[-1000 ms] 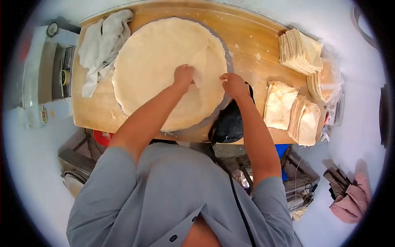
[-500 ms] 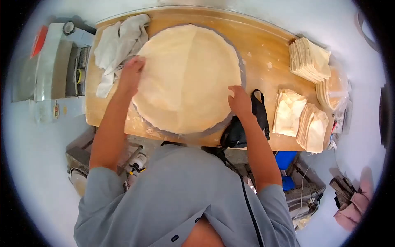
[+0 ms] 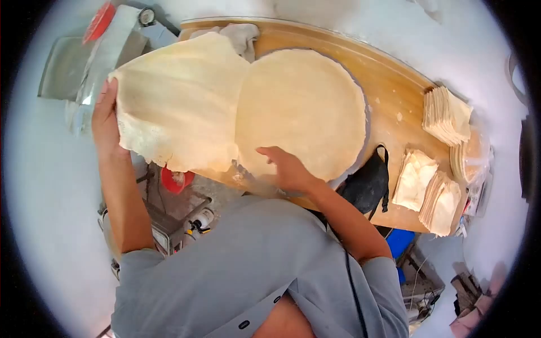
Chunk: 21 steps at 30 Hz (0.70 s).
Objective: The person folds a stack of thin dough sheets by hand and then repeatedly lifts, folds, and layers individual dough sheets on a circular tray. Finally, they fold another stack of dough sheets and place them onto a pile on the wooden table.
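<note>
My left hand (image 3: 105,115) is closed on the outer edge of a thin, pale dough sheet (image 3: 177,101), holding it out past the table's left end. The sheet spreads between that hand and the round; its lower edge is ragged. Another pale round dough sheet (image 3: 304,107) lies flat on a grey round base (image 3: 368,115) whose rim shows around it. My right hand (image 3: 290,169) is over the front part of this round, index finger stretched out to the left, with nothing visible in it.
Folded stacks of thin sheets (image 3: 447,115) stand on the wooden table (image 3: 389,93) at the right, more sheets nearer the front. A black cloth item with a loop (image 3: 366,183) lies beside the round. A grey cloth (image 3: 242,39) is at the back left; a red bowl (image 3: 177,180) sits below the table.
My left hand has moved left, drawing the sheet out beyond the table. My right hand has shifted left and toward me across the round. The view has turned a little.
</note>
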Each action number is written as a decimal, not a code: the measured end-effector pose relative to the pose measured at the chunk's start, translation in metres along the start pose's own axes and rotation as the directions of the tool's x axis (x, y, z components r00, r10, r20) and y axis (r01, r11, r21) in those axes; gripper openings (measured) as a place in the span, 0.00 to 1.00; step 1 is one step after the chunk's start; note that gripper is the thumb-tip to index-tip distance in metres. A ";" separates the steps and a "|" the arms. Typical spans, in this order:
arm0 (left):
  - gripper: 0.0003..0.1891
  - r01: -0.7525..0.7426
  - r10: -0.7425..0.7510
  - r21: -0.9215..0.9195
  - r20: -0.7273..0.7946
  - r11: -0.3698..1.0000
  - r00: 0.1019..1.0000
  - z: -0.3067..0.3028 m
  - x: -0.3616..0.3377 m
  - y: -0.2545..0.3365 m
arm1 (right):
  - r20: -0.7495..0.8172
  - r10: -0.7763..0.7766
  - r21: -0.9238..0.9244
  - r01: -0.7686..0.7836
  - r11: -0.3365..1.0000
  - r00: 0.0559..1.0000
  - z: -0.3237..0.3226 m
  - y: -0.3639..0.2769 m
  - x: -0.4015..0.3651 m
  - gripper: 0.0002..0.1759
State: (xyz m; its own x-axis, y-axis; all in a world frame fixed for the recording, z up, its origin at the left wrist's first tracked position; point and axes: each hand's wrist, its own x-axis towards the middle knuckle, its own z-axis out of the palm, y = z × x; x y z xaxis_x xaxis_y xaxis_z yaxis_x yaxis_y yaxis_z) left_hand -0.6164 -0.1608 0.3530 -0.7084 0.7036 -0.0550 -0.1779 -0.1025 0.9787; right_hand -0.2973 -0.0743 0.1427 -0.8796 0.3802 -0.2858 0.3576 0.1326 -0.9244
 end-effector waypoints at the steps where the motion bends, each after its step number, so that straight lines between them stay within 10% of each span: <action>1: 0.18 -0.014 0.014 0.001 -0.012 1.000 1.000 0.001 -0.005 0.009 | -0.029 -0.139 -0.037 0.137 0.990 0.990 0.006 -0.017 0.007 0.41; 5: 0.16 -0.141 0.135 -0.098 -0.059 0.985 0.989 0.013 -0.033 0.058 | -0.191 -0.391 -0.116 0.375 0.920 0.900 0.019 -0.076 0.023 0.54; 13: 0.14 -0.336 0.343 -0.087 0.076 0.938 0.936 0.034 -0.092 0.103 | -0.355 -0.420 0.090 0.478 0.874 0.835 0.005 -0.102 0.050 0.57; 15: 0.15 -0.306 0.321 -0.112 0.160 0.945 0.933 0.039 -0.107 0.107 | -0.417 -0.642 -0.215 0.617 0.757 0.643 -0.009 -0.103 0.046 0.55; 19: 0.15 -0.324 0.324 -0.095 -0.016 0.941 0.946 0.031 -0.116 0.099 | -0.377 -0.707 -0.137 0.718 0.682 0.599 -0.037 -0.120 0.030 0.29; 21: 0.15 -0.367 0.336 -0.080 -0.261 0.927 0.905 0.047 -0.118 0.088 | -0.450 -0.402 0.120 0.500 0.858 0.798 -0.050 -0.136 0.007 0.12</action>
State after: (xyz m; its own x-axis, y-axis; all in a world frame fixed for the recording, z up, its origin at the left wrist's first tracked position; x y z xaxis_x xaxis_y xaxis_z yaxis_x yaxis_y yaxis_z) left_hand -0.5165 -0.2199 0.4551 -0.8792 0.4186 0.2276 0.0407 -0.4099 0.9112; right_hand -0.3366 -0.0436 0.2794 -0.7044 0.6615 0.2572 -0.1703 0.1943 -0.9660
